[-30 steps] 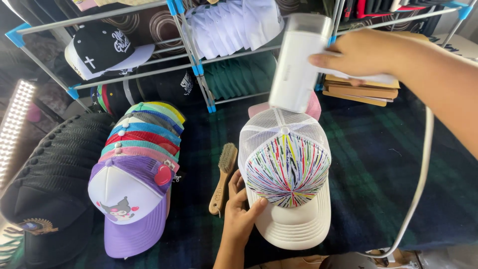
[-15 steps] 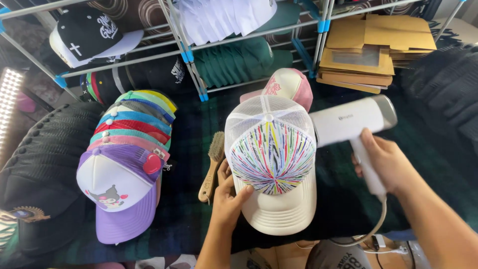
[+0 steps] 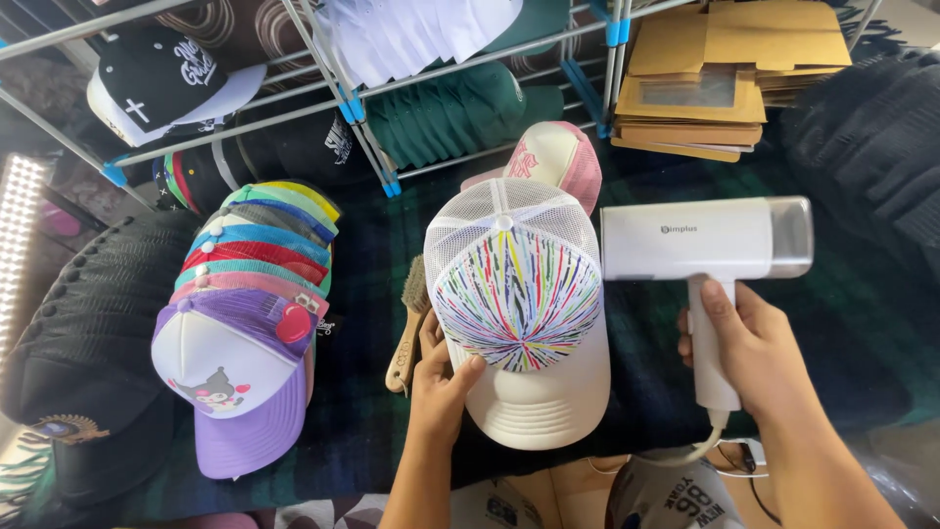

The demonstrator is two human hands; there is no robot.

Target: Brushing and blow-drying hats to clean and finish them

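White cap (image 3: pixel 519 313) with a burst of coloured stripes on its front panel sits at the middle of the dark plaid table (image 3: pixel 646 372), brim toward the wearer. Left hand (image 3: pixel 446 377): fingers curled against the cap's left edge where front panel meets brim, thumb laid on top, steadying it. Right hand (image 3: pixel 749 348): fingers wrapped shut around the handle of a white handheld steamer (image 3: pixel 705 240), body level, nozzle end pointing at the cap's right side, just beside it, not touching. No steam visible; cap front looks smooth already, so judged mid-way, cannot tell how much of the panel has been treated. Wooden brush (image 3: pixel 409 318) lies just left of the cap, untouched. Pink and cream cap (image 3: pixel 553 157) sits behind it. Left side: nested row of coloured caps (image 3: pixel 259 255), purple and white one foremost; black caps (image 3: pixel 88 323) stacked beyond that. Wire rack (image 3: pixel 362 147) at back holds green, white and black caps on its shelves. Flat cardboard boxes (image 3: pixel 725 78) piled at upper right.
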